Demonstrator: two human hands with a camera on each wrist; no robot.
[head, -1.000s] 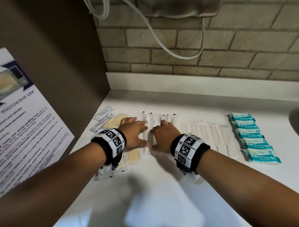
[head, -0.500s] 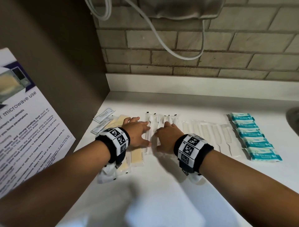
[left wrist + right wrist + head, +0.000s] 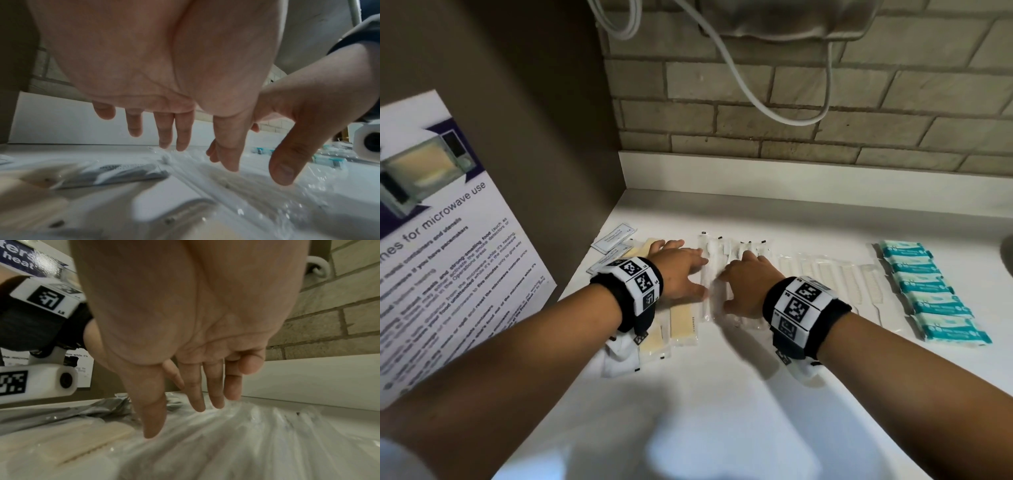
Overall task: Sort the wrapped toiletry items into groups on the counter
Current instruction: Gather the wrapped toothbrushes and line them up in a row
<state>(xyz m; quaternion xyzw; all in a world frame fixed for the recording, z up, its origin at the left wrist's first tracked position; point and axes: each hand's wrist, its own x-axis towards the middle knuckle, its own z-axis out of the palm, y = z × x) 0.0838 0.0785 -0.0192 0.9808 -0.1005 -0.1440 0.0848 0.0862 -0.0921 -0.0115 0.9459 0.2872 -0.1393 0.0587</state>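
Wrapped items lie in rows on the white counter [image 3: 722, 394]. From the left: flat sachets [image 3: 614, 236], cream packets [image 3: 681, 320], clear-wrapped toothbrushes [image 3: 709, 253], wrapped white combs [image 3: 832, 277], teal soap packets [image 3: 928, 294]. My left hand [image 3: 681, 274] lies palm down with straight fingers over the cream packets, at the left edge of the toothbrushes. My right hand [image 3: 746, 284] lies palm down with straight fingers on the toothbrush wrappers [image 3: 236, 426]. In the left wrist view the left hand's fingertips [image 3: 183, 146] hover just above the wrappers [image 3: 205, 170]. Neither hand grips anything.
A brown side panel [image 3: 500, 102] with a microwave-use notice [image 3: 441, 240] closes the left. A brick wall [image 3: 825, 120] and white upstand stand behind, with a white cord [image 3: 739, 82] hanging. A dark rim [image 3: 1008, 250] shows at the far right edge.
Both hands have stayed side by side over the toothbrush group, with only a slight shift; their fingers have spread a little on the wrappers.
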